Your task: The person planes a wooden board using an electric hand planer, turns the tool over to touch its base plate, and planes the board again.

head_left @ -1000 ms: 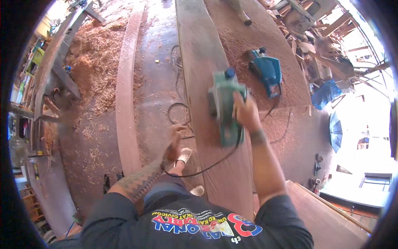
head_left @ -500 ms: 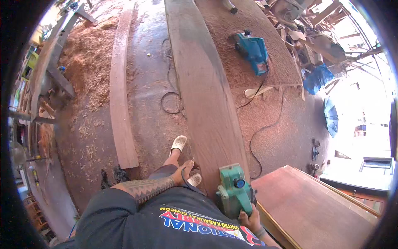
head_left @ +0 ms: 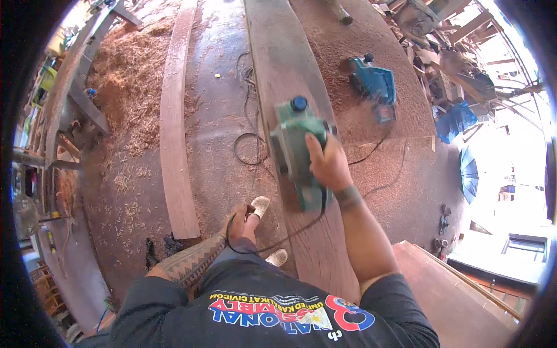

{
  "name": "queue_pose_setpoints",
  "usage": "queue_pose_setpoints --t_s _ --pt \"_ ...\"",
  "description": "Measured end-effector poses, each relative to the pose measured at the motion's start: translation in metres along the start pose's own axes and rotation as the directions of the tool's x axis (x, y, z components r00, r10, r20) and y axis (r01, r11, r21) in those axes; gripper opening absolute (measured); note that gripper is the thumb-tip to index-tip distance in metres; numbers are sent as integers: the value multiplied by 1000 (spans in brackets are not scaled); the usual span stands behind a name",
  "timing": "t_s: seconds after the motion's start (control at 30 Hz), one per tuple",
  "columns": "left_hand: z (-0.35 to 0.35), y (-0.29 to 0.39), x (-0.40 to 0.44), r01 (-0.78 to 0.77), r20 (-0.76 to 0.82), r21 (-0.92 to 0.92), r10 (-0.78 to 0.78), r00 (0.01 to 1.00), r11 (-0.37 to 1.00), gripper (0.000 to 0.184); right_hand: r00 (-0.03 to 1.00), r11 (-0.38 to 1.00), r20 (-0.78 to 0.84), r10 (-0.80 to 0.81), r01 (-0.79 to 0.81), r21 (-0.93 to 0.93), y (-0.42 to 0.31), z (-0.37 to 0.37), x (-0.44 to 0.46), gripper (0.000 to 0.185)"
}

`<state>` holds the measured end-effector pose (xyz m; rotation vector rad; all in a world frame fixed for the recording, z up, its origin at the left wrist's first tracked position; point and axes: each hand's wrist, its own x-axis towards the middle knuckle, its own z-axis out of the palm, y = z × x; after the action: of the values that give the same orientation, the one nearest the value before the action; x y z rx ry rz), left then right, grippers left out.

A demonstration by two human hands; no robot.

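Note:
A long, wide wooden plank (head_left: 285, 52) runs away from me down the middle of the view. On top of it sits a green electric hand planer (head_left: 296, 139) with a dark round knob, slightly smeared by motion. My right hand (head_left: 332, 165) is wrapped around the planer's rear handle, the arm stretched forward. The planer's black power cord (head_left: 301, 229) loops back toward my body. Left of the plank, my left hand (head_left: 239, 221) is closed on that cord, low beside my leg.
A blue electric planer (head_left: 374, 84) rests on the shavings-covered floor to the right. A narrower board (head_left: 177, 127) lies at left, near a heap of wood shavings (head_left: 130, 87). A large flat panel (head_left: 432, 290) stands at lower right; scrap wood (head_left: 447, 64) is piled at upper right.
My right hand has pushed the green planer forward along the plank, from close by my body to mid-plank. My left hand, with the cord, has shifted slightly left and forward.

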<state>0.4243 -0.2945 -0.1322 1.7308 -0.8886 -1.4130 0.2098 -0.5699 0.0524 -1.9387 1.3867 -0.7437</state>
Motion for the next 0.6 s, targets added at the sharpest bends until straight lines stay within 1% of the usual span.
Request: queue_pose_setpoints --t_s 0.03,0.1,0.17,0.2,0.23,0.27,0.3,0.33,0.37,0.4,0.43,0.5,0.53,0.57,0.6 --pt "-4 0 4 -7 -20 -13 7 1000 1000 52 1000 999 14 9 -10 49 -4 12 32 52" --pt "-13 6 10 5 -54 -51 -7 999 999 54 1000 998 9 4 -5 64 -4 35 99 57" --pt "-26 23 15 72 -67 -111 -80 995 991 56 1000 1000 -12 -8 8 9 3 63 173 62" --pt "-34 35 15 122 -64 -144 -132 989 982 56 999 999 26 24 -25 30 -3 69 202 68" --pt "-40 50 13 119 -63 -193 -133 989 974 57 996 997 64 56 -60 48 -8 75 232 74" --pt "-44 67 11 110 -65 -242 -129 990 964 59 984 987 145 105 -121 103 -25 70 257 84" --pt "-46 69 14 99 -81 -245 -122 989 964 62 991 992 124 60 -73 101 -22 78 290 87" --pt "-49 70 16 89 -97 -247 -116 989 965 65 993 994 105 53 -63 92 -19 82 305 88" --pt "-53 60 22 81 -123 -200 -107 987 976 69 995 995 87 47 -54 82 -17 86 320 90" --pt "-58 65 27 68 -149 -152 -91 985 986 74 995 995 70 76 -81 66 -20 88 326 91" --pt "-66 73 31 -44 -178 -63 32 984 997 73 994 993 46 102 -104 48 -24 86 332 92" --pt "-73 89 33 -252 -196 101 267 943 962 72 980 982 152 128 -147 122 -10 75 316 85" --pt "-77 95 36 -327 -176 111 343 923 938 71 968 974 206 140 -172 150 4 70 298 81" --pt "-82 103 43 -403 -158 117 417 895 908 70 989 990 149 24 -45 136 34 68 269 71" --pt "-85 111 51 -479 -141 120 492 859 870 69 982 960 158 106 -142 241 19 45 219 56"
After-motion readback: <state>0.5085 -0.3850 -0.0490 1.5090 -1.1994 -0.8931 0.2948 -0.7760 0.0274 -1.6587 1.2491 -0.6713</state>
